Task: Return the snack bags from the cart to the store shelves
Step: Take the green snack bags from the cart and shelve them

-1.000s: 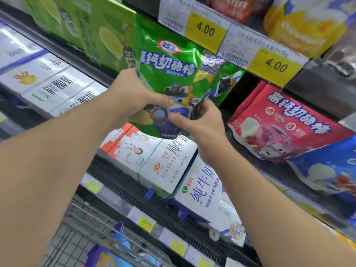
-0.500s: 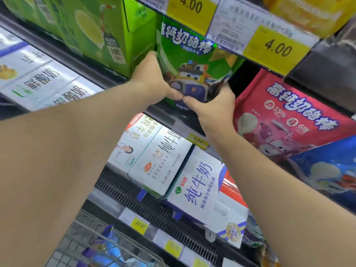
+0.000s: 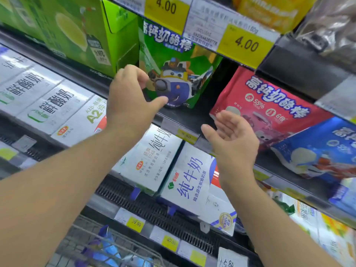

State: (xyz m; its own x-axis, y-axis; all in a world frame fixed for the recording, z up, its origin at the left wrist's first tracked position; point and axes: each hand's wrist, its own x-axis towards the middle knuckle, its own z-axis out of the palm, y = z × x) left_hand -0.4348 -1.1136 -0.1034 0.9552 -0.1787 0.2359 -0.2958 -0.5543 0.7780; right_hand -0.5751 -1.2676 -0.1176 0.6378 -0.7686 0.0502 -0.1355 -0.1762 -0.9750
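Nearest, at the bottom edge: wire cart, holding blue and purple snack bags, blurred. Just above, a lower shelf lip with yellow price tags and white milk cartons lying tilted on a black grille.

Then two bare forearms reaching up from the lower corners. Left hand raised in front of the middle shelf, fingers curled and spread apart, thumb stretched toward the lower edge of the green snack bag; whether the thumb tip touches the bag cannot be told, but nothing gripped. Right hand lower and to the right, palm turned inward, fingers loosely apart, empty, apart from the green bag, overlapping the front of the red snack bag.

Farther: green snack bag standing upright on the middle shelf, cartoon plane printed on its front, top hidden behind the price strip. Just beside it on the left, a green drinks carton. To the right, past a dark gap, the red bag leaning back, and beyond that a blue snack bag. White yoghurt cartons at far left.

Farthest, overhead: upper shelf edge with yellow 4.00 labels, a yellow pack above.
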